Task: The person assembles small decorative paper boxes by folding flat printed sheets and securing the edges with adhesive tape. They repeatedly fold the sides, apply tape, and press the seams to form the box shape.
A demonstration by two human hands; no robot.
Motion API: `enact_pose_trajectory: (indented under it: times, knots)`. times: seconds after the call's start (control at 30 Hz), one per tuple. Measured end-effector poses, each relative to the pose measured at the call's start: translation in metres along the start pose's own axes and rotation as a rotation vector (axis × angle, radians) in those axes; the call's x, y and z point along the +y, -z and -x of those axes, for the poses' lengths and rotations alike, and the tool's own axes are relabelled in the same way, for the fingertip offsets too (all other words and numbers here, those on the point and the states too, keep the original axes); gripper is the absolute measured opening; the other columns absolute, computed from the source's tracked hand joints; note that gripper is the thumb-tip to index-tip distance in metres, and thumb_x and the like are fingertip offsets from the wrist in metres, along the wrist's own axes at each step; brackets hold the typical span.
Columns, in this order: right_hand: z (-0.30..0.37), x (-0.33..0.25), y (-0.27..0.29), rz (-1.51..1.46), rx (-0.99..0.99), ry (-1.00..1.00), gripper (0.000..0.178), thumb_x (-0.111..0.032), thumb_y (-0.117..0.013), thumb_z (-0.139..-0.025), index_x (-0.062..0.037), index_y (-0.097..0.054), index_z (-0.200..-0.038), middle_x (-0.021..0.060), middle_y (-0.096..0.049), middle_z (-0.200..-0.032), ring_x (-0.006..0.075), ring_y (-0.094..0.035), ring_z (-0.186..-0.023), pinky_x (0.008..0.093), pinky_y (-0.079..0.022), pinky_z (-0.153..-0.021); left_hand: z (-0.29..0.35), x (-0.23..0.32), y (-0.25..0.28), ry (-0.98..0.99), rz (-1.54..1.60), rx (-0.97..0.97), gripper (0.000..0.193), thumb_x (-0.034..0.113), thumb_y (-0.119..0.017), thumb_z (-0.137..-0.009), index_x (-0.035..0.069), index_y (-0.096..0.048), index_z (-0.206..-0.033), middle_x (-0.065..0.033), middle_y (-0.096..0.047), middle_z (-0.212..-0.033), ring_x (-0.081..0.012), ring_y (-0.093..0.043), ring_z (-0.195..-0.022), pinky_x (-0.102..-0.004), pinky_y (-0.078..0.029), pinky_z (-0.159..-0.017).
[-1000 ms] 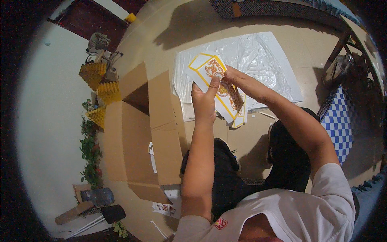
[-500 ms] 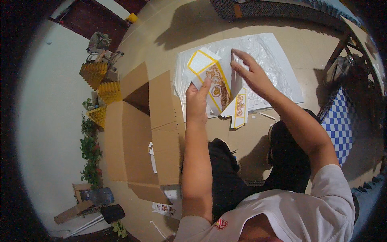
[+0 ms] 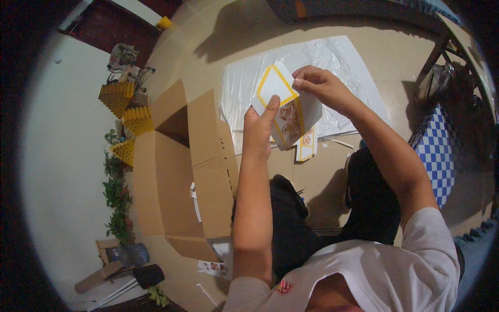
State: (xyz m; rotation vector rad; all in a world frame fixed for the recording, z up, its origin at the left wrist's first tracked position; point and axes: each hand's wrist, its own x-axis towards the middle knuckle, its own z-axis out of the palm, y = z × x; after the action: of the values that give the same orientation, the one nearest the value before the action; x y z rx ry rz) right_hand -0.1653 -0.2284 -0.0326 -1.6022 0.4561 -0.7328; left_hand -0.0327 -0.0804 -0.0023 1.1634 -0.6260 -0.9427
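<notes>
And here the left hand (image 3: 259, 122) has the yellow-edged white carton (image 3: 290, 118), thumb pressed across its front, right hand (image 3: 321, 87) up by its right edge, plastic-covered white sheet (image 3: 356, 67) below, open cardboard box (image 3: 211, 156) off left!

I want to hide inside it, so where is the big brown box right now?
In the head view, the big brown box is left of centre, open, between the leafy green plant and the person's left hand.

There are two hands (image 3: 258, 127) (image 3: 325, 87), one held printed carton (image 3: 291, 124), one brown cardboard box (image 3: 212, 171) and three yellow ridged stacks (image 3: 116, 98) (image 3: 138, 120) (image 3: 123, 151).
</notes>
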Motion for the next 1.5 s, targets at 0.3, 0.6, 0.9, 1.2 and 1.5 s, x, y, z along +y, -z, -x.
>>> enact_pose_trajectory:
  times: [0.3, 0.6, 0.9, 1.2, 1.5]
  knots:
    - [0.0, -0.016, 0.023, 0.027, -0.429, -0.194, 0.023, -0.03, -0.066, -0.09, -0.0083, -0.06, -0.083, -0.0053, -0.059, -0.076, 0.0059, -0.052, -0.077, 0.0236, -0.043, -0.073, 0.0, 0.001, 0.005, 0.047, 0.023, -0.056, 0.04, 0.016, -0.071, -0.085, 0.001, -0.055, -0.118, -0.0104, -0.065, -0.108, -0.0193, -0.063, -0.097, -0.0327, -0.05, -0.084]
    - [0.004, -0.013, 0.016, -0.201, -0.479, -0.233, 0.024, -0.031, -0.063, -0.091, -0.0082, -0.06, -0.085, -0.0048, -0.057, -0.077, 0.0056, -0.05, -0.073, 0.0218, -0.042, -0.071, -0.002, 0.0, 0.012, 0.06, 0.047, -0.107, 0.043, 0.013, -0.068, -0.088, 0.001, -0.05, -0.125, -0.0113, -0.063, -0.115, -0.0207, -0.062, -0.102, -0.0351, -0.051, -0.086]
    - [0.001, 0.015, 0.002, 0.246, 0.088, 0.098, 0.028, -0.025, -0.059, -0.094, -0.0039, -0.058, -0.112, 0.0075, -0.059, -0.102, 0.0167, -0.055, -0.095, 0.0292, -0.044, -0.085, -0.01, -0.021, 0.012, -0.071, 0.009, 0.075, 0.036, 0.012, -0.064, -0.09, -0.003, -0.052, -0.121, -0.0112, -0.063, -0.111, -0.018, -0.063, -0.096, -0.0309, -0.051, -0.082]
    - [0.033, 0.025, -0.038, 0.502, 0.057, 0.309, 0.046, -0.026, -0.043, -0.1, -0.0061, -0.04, -0.142, 0.0208, -0.047, -0.138, 0.031, -0.044, -0.129, 0.0382, -0.032, -0.107, -0.01, -0.023, 0.003, -0.168, -0.015, 0.294, 0.035, 0.014, -0.065, -0.09, -0.004, -0.054, -0.118, -0.012, -0.063, -0.11, -0.0181, -0.063, -0.095, -0.0301, -0.052, -0.08]
    - [0.04, -0.003, -0.048, 0.028, -0.187, -0.057, 0.077, -0.042, -0.059, -0.092, 0.0006, -0.025, -0.147, 0.0197, -0.055, -0.124, 0.0229, -0.056, -0.111, 0.0312, -0.042, -0.097, -0.011, -0.02, 0.006, -0.21, 0.092, 0.232, 0.044, 0.021, -0.07, -0.088, -0.002, -0.051, -0.12, -0.0119, -0.062, -0.11, -0.0197, -0.064, -0.093, -0.0315, -0.053, -0.078]
